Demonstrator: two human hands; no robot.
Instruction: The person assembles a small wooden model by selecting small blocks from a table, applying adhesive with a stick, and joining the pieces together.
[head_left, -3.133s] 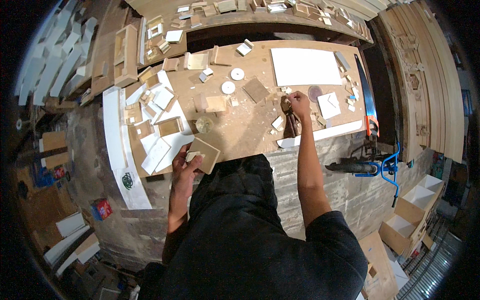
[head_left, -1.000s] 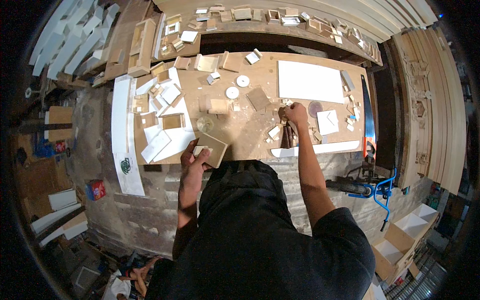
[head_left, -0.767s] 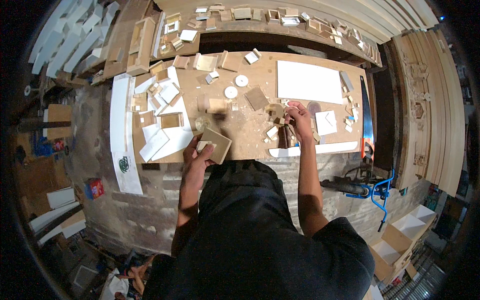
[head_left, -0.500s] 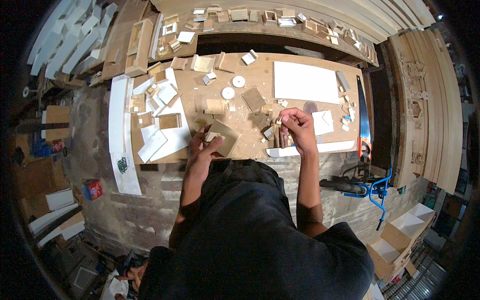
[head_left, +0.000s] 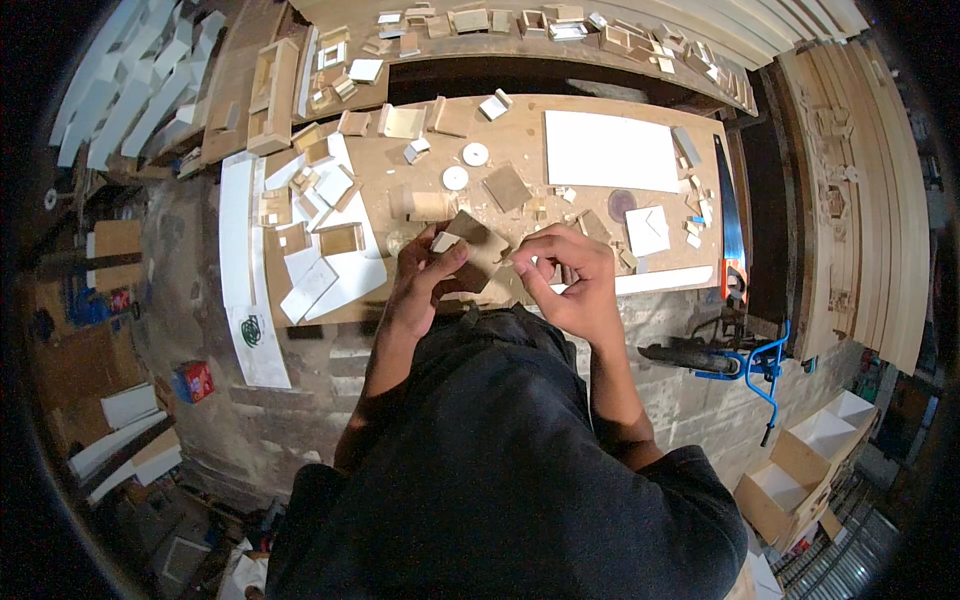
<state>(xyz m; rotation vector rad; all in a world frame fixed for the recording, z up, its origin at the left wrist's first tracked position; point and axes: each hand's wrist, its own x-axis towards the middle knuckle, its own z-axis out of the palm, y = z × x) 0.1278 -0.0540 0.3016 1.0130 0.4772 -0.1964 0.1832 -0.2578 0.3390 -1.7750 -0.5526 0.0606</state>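
My left hand [head_left: 424, 284] grips a small square brown board [head_left: 478, 246] above the near edge of the workbench [head_left: 365, 190]. A little white block [head_left: 446, 242] shows at the board's left side, by my thumb. Close to the board's right edge, my right hand [head_left: 575, 282] has its thumb and forefinger pinched together. Whatever sits in that pinch is too small and too covered to make out. Beyond my hands lie two white discs [head_left: 455, 178] and another brown square [head_left: 508, 188].
White panels and small wooden box pieces [head_left: 340, 240] crowd the bench's left. A large white board [head_left: 612, 150] lies back right, with a handsaw [head_left: 733, 230] along the right edge. More small wooden assemblies [head_left: 620, 42] line the far shelf. A blue-framed bicycle [head_left: 765, 370] stands right of me.
My right hand has come down and left to the board's right edge. My left hand has shifted right and slightly up with the board, bringing both hands together.
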